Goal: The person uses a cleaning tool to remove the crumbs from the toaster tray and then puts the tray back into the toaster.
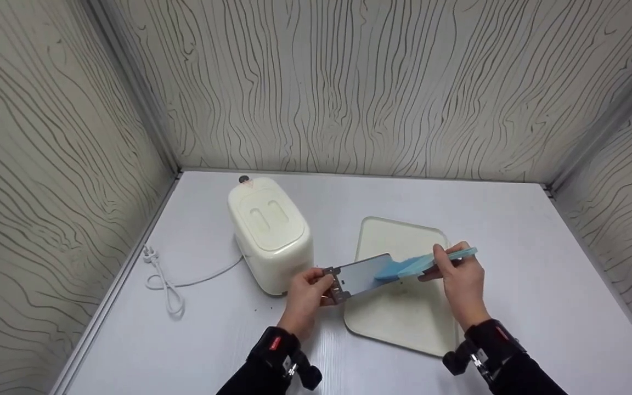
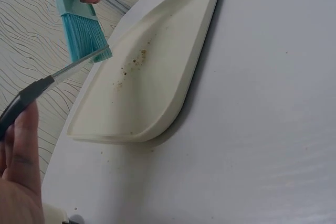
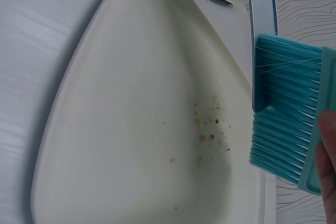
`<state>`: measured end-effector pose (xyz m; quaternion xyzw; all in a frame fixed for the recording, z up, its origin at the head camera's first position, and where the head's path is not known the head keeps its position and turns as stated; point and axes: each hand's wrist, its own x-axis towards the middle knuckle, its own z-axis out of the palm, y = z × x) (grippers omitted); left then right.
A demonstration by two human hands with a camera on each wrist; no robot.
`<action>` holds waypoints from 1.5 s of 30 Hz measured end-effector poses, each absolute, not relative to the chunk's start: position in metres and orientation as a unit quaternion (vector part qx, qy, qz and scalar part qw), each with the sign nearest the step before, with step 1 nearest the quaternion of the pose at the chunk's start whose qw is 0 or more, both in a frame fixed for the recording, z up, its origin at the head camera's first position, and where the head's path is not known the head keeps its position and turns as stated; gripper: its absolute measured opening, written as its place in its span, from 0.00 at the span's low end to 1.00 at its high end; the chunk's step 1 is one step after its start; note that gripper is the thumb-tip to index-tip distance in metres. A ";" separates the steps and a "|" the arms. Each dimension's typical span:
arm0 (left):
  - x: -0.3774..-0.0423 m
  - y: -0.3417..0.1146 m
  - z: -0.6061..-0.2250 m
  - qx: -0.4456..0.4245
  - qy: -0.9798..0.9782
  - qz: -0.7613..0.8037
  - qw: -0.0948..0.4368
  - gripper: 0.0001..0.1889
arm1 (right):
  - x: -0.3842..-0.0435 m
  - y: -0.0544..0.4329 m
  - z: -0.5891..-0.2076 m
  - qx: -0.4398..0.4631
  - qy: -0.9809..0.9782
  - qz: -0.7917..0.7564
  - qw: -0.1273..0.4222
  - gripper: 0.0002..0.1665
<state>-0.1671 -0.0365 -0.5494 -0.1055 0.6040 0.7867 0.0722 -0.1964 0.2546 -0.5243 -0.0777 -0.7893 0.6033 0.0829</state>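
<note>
A flat metal sheet [image 1: 361,276] is gripped at its dark end by the curled fingers of the left hand [image 1: 305,299]; a blue brush [image 1: 408,266] is grasped by the fingers of the right hand [image 1: 464,285]. The sheet is held out to the right of the left fingers, its long axis running from them toward the right hand and slightly upward in the head view. The relation that counts is found at its free end — nearer the right fingers than the left — where the bristles [image 3: 289,129], aimed leftward from the right fingers, appear to be laid against it; part of their row is carried past its corner. Below the right fingers, a cream tray [image 1: 420,323] is set on the tabletop [image 1: 524,230], with brown crumbs [image 3: 202,138] scattered in it. Beyond the left fingers, to their left, a white appliance [image 1: 272,230] is placed — its plug [image 1: 150,254] is seen farther left.
</note>
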 end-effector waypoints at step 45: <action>-0.168 -0.041 -0.549 -0.113 0.618 0.777 0.038 0.10 | -0.191 0.263 -0.526 -0.073 -0.808 0.573 0.115 0.24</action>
